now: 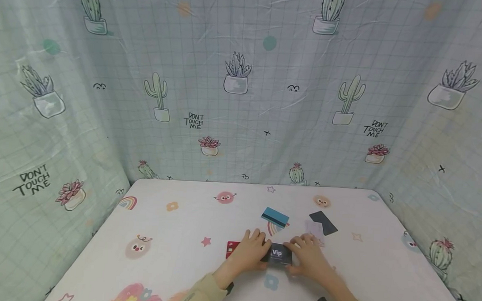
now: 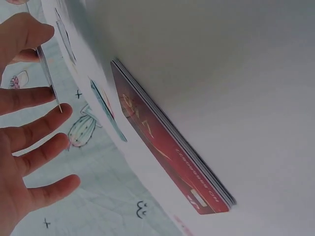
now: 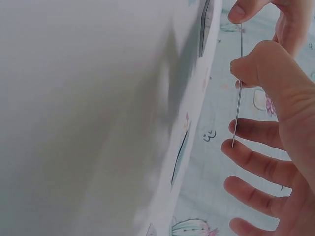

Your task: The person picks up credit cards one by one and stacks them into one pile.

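A black card printed "Vip" (image 1: 280, 254) is held between my two hands, and its thin edge shows in the right wrist view. My left hand (image 1: 249, 252) pinches its left end between thumb and fingers. At the opposite end my right hand (image 1: 310, 259) pinches it the same way, other fingers spread in the right wrist view. Above the tabletop, the card is seen edge-on. Close by my left hand lies a stack of cards with a red card (image 2: 162, 147) on top, partly covered by that hand in the head view.
Beyond the hands a blue card (image 1: 276, 215) with a dark stripe lies on the white patterned table (image 1: 179, 238). To its right two dark cards (image 1: 328, 225) lie at an angle, meeting or overlapping. A cactus-print curtain (image 1: 267, 111) encloses the back and sides.
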{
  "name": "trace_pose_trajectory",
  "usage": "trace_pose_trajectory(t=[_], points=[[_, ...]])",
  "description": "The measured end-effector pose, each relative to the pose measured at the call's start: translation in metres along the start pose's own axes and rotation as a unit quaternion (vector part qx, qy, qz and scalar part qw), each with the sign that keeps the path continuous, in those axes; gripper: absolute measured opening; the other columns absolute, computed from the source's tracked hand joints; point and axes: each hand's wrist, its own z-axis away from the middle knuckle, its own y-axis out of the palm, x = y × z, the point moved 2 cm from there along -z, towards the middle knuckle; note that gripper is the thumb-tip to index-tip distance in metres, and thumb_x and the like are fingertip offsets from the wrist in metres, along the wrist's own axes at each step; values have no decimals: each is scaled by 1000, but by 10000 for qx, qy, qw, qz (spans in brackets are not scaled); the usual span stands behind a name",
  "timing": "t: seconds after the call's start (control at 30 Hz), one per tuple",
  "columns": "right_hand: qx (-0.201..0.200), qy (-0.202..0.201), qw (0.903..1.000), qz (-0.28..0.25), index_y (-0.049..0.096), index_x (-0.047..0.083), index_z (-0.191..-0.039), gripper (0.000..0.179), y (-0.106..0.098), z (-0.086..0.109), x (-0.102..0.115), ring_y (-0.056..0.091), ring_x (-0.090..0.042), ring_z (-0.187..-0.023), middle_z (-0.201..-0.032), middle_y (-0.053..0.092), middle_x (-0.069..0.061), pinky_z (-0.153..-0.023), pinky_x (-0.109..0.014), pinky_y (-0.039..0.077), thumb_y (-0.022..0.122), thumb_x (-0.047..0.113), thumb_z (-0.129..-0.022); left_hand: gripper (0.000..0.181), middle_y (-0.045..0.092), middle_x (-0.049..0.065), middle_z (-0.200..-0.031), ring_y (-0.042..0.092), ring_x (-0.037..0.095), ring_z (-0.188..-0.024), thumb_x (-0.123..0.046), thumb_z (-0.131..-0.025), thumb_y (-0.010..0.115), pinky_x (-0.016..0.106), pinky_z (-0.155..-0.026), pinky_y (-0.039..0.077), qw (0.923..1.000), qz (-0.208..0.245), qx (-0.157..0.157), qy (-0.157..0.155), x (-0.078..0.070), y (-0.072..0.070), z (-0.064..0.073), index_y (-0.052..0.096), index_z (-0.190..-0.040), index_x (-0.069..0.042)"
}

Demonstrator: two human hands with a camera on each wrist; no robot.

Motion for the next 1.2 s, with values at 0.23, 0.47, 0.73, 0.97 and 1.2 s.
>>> trace_pose_trajectory(t=[0.23, 0.47, 0.73, 0.97, 1.2], points=[[-22, -57, 9996, -261, 61, 15, -108, 58, 1, -4, 3, 42, -16, -88, -94, 53, 3, -91, -50, 36, 74, 41, -58, 55, 55, 1, -106, 47, 17, -98, -48, -72, 66, 39, -87, 44, 9999, 41, -133, -36, 4, 0, 6, 55, -117, -16], [144, -98, 9997, -141, 61, 17, -110, 58, 0, -7, 7, 41, -15, -88, -95, 53, 3, -85, -45, 37, 73, 43, -59, 57, 55, 0, -107, 48, 17, -97, -48, -73, 65, 39, -86, 44, 9997, 110, -167, -107, 8, 0, 12, 54, -119, -16], [80, -243, 9997, -20, 61, 17, -109, 59, 0, -13, 13, 42, -15, -88, -96, 54, 3, -79, -39, 37, 73, 44, -59, 54, 56, -2, -105, 47, 16, -94, -47, -72, 67, 37, -80, 41, 9993, 56, -343, -165, 15, 0, 20, 57, -114, -14], [330, -210, 9992, -123, 60, 17, -111, 59, 3, -17, 18, 40, -13, -87, -96, 53, 4, -77, -36, 36, 71, 46, -61, 50, 57, -3, -106, 47, 16, -94, -42, -72, 68, 38, -80, 41, 9987, 231, -344, -303, 20, -2, 30, 57, -113, -14], [300, -303, 9988, -233, 60, 18, -112, 58, 5, -18, 22, 39, -12, -87, -97, 53, 5, -77, -35, 37, 71, 46, -62, 50, 57, -4, -108, 47, 17, -95, -41, -72, 69, 40, -80, 41, 9982, 253, -366, -414, 23, -4, 39, 57, -113, -16]])
